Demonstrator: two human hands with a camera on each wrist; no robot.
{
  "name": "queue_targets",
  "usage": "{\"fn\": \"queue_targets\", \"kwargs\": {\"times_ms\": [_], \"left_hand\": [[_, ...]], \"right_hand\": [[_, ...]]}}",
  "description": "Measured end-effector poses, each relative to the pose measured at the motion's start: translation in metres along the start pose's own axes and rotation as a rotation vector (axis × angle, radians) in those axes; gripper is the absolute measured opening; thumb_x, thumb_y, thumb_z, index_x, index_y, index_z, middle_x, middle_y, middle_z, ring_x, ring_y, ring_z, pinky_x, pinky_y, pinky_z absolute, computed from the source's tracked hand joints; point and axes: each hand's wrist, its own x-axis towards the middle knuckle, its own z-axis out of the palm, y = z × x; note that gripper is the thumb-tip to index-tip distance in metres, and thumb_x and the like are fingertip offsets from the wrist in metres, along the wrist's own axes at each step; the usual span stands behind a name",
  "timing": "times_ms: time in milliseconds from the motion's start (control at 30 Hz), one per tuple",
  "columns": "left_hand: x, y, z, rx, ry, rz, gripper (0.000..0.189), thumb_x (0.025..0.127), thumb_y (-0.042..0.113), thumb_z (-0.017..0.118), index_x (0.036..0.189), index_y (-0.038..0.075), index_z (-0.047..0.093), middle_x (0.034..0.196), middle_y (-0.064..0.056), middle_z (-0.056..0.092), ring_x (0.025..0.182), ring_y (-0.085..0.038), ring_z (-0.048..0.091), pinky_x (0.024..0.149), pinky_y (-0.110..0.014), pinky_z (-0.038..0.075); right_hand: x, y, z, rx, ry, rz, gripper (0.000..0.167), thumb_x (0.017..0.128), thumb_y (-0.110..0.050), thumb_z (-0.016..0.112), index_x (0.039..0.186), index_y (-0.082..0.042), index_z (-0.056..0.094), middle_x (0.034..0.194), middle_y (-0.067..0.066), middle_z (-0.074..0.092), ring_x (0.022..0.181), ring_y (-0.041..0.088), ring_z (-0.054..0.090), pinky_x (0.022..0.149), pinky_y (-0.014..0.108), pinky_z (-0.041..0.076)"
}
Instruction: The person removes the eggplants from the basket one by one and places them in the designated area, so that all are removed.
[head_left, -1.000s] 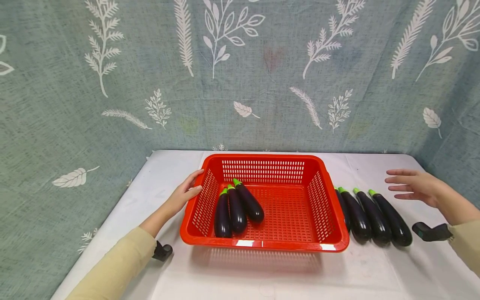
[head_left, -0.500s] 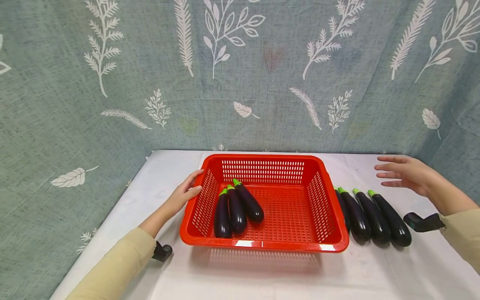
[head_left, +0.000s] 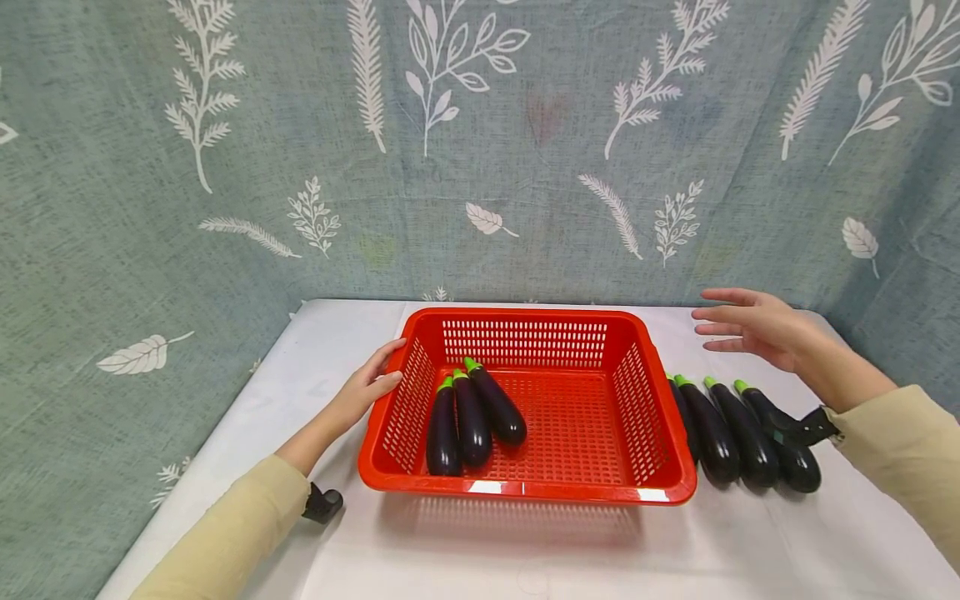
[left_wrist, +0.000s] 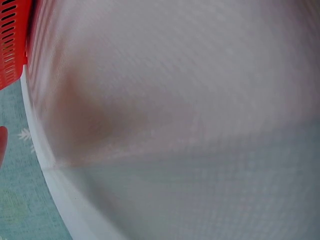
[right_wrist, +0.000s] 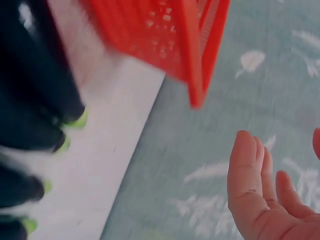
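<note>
A red perforated plastic basket [head_left: 517,492] stands on the white-covered table, holding three dark, glossy eggplants with green stem ends, such as the middle eggplant [head_left: 472,421], at its left side. My left hand [head_left: 366,387] rests against the basket's left rim, fingers extended; the left wrist view catches only a fingertip and the basket's edge. To the basket's right, several more eggplants [head_left: 716,433] lie in a row, the nearest partly hidden by its wall. Above their stem ends hovers my right hand [head_left: 765,329], fingers spread, holding nothing. Its wrist camera mount overlaps the rightmost eggplant [head_left: 798,467].
A grey-green curtain [head_left: 480,183] with white leaf prints hangs behind and to the left of the table. The white tablecloth [head_left: 525,558] shows in front of the basket. A black camera mount [head_left: 322,503] sits under the left wrist.
My right hand has moved left and slightly up, from right of the eggplant row to over its far end. My left hand, the basket and the eggplants have stayed in place.
</note>
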Motion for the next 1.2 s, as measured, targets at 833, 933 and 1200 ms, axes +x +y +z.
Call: {"fn": "queue_targets", "kwargs": {"times_ms": [833, 933, 1200], "left_hand": [[-0.001, 0.0, 0.0, -0.013, 0.004, -0.01, 0.056, 0.095, 0.016, 0.043, 0.145, 0.008, 0.02, 0.136, -0.026, 0.037, 0.109, -0.038, 0.046, 0.081, -0.039, 0.052], [-0.001, 0.001, 0.0, -0.012, 0.004, -0.013, 0.057, 0.094, 0.016, 0.043, 0.145, 0.007, 0.019, 0.136, -0.026, 0.037, 0.11, -0.038, 0.046, 0.082, -0.04, 0.051], [-0.001, 0.002, 0.0, -0.008, 0.005, -0.016, 0.056, 0.095, 0.017, 0.043, 0.145, 0.007, 0.019, 0.138, -0.025, 0.035, 0.113, -0.039, 0.045, 0.085, -0.042, 0.05]], "right_hand": [[0.036, -0.046, 0.106, 0.073, -0.133, -0.05, 0.058, 0.093, -0.015, 0.052, 0.142, 0.0, 0.025, 0.143, 0.023, 0.029, 0.108, 0.023, 0.053, 0.092, 0.043, 0.045], [0.043, -0.047, 0.119, 0.085, -0.142, -0.033, 0.057, 0.092, -0.012, 0.052, 0.142, -0.001, 0.026, 0.143, 0.021, 0.028, 0.119, 0.034, 0.045, 0.094, 0.046, 0.043], [0.059, -0.043, 0.155, 0.082, -0.138, -0.002, 0.053, 0.091, -0.01, 0.053, 0.139, 0.0, 0.031, 0.141, 0.021, 0.034, 0.125, 0.039, 0.038, 0.094, 0.049, 0.042]]}}
